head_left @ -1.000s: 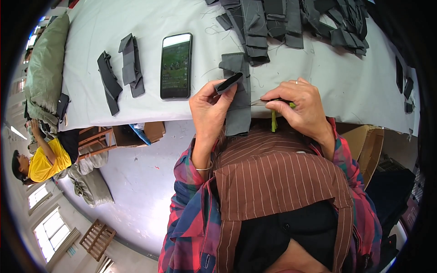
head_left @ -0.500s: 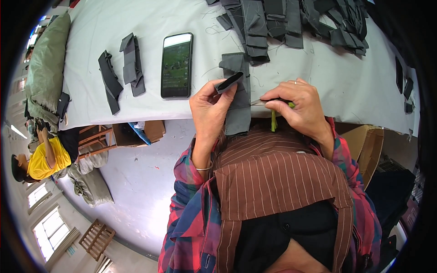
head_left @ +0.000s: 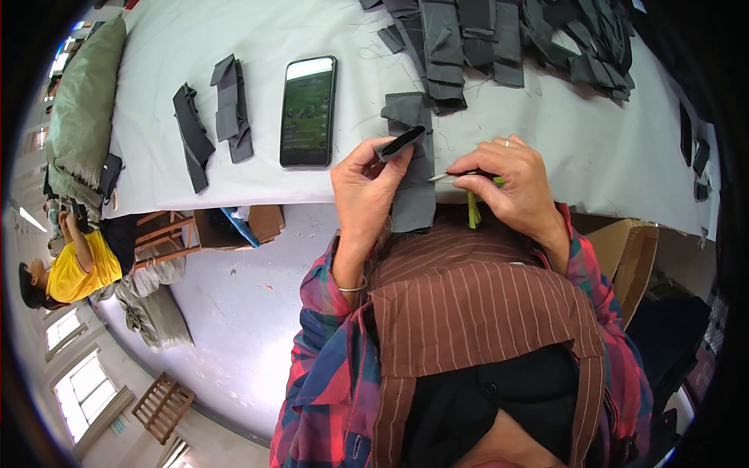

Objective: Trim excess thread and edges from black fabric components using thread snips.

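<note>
At the table's near edge, my left hand (head_left: 365,191) pinches the turned-up dark end of a grey fabric strip (head_left: 413,204) between thumb and fingers. The rest of the strip lies flat beside that hand, its lower end reaching over the table edge. My right hand (head_left: 511,183) is closed around small thread snips (head_left: 441,178), whose pointed metal tip is at the strip's right edge. Whether the tip touches the cloth I cannot tell. A green ribbon (head_left: 473,212) hangs below the right hand. Fingers cover most of the snips' dark handle.
Several grey strips lie in a pile (head_left: 484,39) at the far side of the white-covered table (head_left: 257,187). Two strips (head_left: 232,109) and a phone (head_left: 307,113) are on the left. A cardboard box (head_left: 630,257) stands below at right. Far left, a person in yellow (head_left: 86,269) sits.
The view has shifted slightly, so the table things sit a little further right. My left hand and the strip are slightly nearer the snips, whose tip now meets the strip's edge in the picture.
</note>
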`<state>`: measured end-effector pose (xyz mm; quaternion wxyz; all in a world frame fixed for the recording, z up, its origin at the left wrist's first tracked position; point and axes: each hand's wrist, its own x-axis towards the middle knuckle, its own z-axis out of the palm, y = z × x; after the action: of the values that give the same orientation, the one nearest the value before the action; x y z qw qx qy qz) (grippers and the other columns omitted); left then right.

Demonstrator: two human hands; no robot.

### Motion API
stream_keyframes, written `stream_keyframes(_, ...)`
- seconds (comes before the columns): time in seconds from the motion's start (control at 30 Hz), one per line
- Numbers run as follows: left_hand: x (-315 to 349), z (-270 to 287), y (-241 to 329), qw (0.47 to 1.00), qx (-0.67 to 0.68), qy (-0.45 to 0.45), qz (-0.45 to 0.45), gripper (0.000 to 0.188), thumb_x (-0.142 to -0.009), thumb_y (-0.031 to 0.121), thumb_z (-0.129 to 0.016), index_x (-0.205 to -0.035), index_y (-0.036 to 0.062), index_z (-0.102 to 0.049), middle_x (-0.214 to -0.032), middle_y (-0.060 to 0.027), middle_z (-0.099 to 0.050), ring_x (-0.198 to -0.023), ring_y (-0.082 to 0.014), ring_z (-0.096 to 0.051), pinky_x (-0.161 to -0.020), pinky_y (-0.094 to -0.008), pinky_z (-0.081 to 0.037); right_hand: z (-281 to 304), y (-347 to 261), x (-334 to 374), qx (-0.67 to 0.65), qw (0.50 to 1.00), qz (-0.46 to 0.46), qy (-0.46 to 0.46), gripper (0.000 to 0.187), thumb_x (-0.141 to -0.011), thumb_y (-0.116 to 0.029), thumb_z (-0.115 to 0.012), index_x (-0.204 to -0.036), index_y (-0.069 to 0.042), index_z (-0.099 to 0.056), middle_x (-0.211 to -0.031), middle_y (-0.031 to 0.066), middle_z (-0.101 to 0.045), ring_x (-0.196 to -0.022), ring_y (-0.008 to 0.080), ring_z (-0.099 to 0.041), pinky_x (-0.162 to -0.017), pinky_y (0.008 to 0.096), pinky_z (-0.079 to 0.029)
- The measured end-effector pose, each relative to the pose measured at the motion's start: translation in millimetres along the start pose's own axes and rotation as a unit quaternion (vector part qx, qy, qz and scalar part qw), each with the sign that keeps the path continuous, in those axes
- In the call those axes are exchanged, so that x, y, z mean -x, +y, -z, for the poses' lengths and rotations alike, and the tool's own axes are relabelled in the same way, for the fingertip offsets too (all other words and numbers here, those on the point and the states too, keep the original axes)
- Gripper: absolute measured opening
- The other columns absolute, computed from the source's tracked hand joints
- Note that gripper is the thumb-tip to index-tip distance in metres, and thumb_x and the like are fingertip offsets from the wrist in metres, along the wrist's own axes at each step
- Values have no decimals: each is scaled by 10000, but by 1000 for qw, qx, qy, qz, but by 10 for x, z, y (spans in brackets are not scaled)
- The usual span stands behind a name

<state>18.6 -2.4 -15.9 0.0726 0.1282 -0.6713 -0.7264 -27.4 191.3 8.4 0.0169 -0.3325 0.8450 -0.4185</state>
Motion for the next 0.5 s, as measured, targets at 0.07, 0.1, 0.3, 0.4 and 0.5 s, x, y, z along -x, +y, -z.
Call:
stream_keyframes(0.07,3,-6,5,1000,3,7,-4,99,-826,32,-681,-915,-11,-668,-760,63,-571,-683,-10,-463,-583,-157,-364,20,-9,-3,-14,1000,-6,-10,73,-751,-151,-683,-775,-85,-665,-743,19,-659,-644,139,-565,-601,280,-346)
stream_keyframes(0.1,11,-18,17,1000,23,7,-8,94,-825,23,-678,-911,-12,-665,-768,59,-575,-689,-12,-467,-589,-159,-368,13,-5,13,-17,1000,1,-11,73,-751,-151,-683,-775,-85,-665,-743,19,-659,-644,139,-565,-601,280,-346)
stream_keyframes(0.3,29,-6,17,992,33,-47,-113,209,-733,-105,-607,-929,-34,-629,-951,-95,-610,-951,-165,-594,-826,-267,-474,-18,91,88,-418,891,-173,32,360,-793,-144,-699,-1117,-37,-582,-719,-81,-380,-646,22,-353,-600,175,-313)
stream_keyframes(0.4,40,-59,28,976,24,-50,-211,242,-685,-86,-671,-913,-16,-629,-927,-106,-592,-974,-250,-595,-829,-304,-478,-24,-32,24,-417,882,-219,-19,379,-796,-117,-694,-1146,-35,-573,-729,-81,-385,-650,13,-358,-605,164,-329)
stream_keyframes(0.5,71,-97,7,971,25,-33,-234,264,-666,-64,-700,-911,10,-636,-934,-97,-572,-983,-272,-587,-825,-331,-478,-71,-81,-9,-421,874,-240,-36,363,-806,-93,-678,-1146,-19,-576,-785,-77,-467,-680,6,-392,-618,156,-348)
